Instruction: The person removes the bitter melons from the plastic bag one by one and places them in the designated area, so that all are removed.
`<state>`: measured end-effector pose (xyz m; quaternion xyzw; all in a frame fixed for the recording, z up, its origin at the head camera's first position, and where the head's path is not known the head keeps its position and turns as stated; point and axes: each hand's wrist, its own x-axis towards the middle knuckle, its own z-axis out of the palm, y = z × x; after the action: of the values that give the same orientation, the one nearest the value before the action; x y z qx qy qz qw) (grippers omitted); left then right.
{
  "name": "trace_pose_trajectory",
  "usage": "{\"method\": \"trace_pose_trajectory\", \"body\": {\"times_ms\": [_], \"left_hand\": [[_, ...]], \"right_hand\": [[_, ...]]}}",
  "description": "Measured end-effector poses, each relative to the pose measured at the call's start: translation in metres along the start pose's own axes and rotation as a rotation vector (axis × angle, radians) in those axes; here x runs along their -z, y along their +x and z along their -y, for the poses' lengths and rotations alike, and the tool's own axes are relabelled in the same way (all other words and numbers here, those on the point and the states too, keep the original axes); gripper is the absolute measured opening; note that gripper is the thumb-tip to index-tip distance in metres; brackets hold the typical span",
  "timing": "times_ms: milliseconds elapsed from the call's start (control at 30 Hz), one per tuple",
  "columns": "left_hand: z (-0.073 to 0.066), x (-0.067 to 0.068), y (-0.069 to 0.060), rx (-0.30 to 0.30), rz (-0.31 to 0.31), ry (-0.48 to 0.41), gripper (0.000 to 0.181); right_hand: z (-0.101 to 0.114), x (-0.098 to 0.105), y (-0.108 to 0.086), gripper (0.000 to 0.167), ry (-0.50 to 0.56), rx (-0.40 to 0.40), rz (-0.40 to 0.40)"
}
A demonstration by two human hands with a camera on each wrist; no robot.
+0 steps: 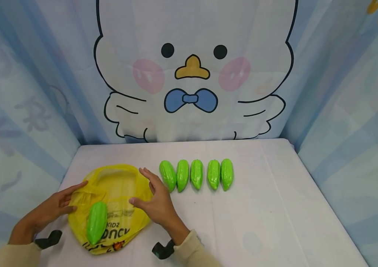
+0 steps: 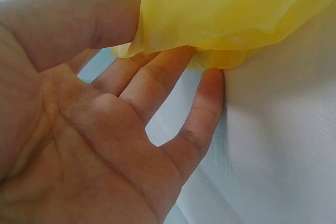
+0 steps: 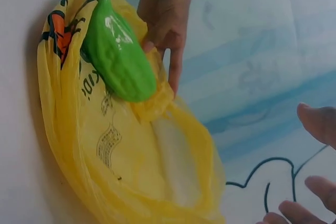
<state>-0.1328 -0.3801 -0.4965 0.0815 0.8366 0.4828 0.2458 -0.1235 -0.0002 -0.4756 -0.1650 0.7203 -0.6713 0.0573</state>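
Observation:
A yellow plastic bag (image 1: 125, 218) with dark printing lies on the table at the left. On top of it rests a glossy, bumpy green toy vegetable (image 1: 97, 222), cucumber-like, also plain in the right wrist view (image 3: 118, 56). My left hand (image 1: 50, 207) holds the bag's left edge, thumb above and fingers beneath, as the left wrist view shows the hand (image 2: 105, 114) at the yellow film. Over the bag's right side is my right hand (image 1: 159, 202), thumb and fingers spread, holding nothing. Whether its fingertips touch the bag, I cannot tell.
Several similar green toy vegetables (image 1: 196, 174) stand in a row right of the bag, near my right fingers. The table (image 1: 259, 215) has a white cover. Printed curtains (image 1: 192, 122) rise behind it and along both sides.

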Motion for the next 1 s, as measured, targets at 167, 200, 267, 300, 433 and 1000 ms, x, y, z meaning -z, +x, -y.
{"method": "trace_pose_trajectory", "body": {"times_ms": [167, 200, 267, 300, 433, 1000], "left_hand": [[0.001, 0.001, -0.001, -0.019, -0.001, -0.015, 0.076], [0.002, 0.001, -0.001, -0.022, -0.001, -0.02, 0.077], [0.002, 0.0, -0.001, -0.027, 0.001, -0.036, 0.077], [0.002, 0.0, -0.001, -0.028, 0.001, -0.043, 0.078], [0.002, 0.0, 0.0, -0.035, 0.011, -0.075, 0.079], [0.002, -0.001, -0.001, -0.053, -0.011, -0.027, 0.076]], "right_hand": [[0.001, -0.016, 0.002, 0.081, 0.007, -0.011, 0.041], [0.002, -0.02, 0.002, 0.081, 0.009, -0.015, 0.048], [0.002, -0.026, 0.003, 0.079, 0.015, -0.021, 0.064], [0.002, -0.029, 0.003, 0.079, 0.015, -0.026, 0.072], [0.0, -0.04, 0.004, 0.077, 0.009, -0.041, 0.097], [-0.018, -0.077, 0.007, 0.072, -0.049, -0.142, 0.189]]}}
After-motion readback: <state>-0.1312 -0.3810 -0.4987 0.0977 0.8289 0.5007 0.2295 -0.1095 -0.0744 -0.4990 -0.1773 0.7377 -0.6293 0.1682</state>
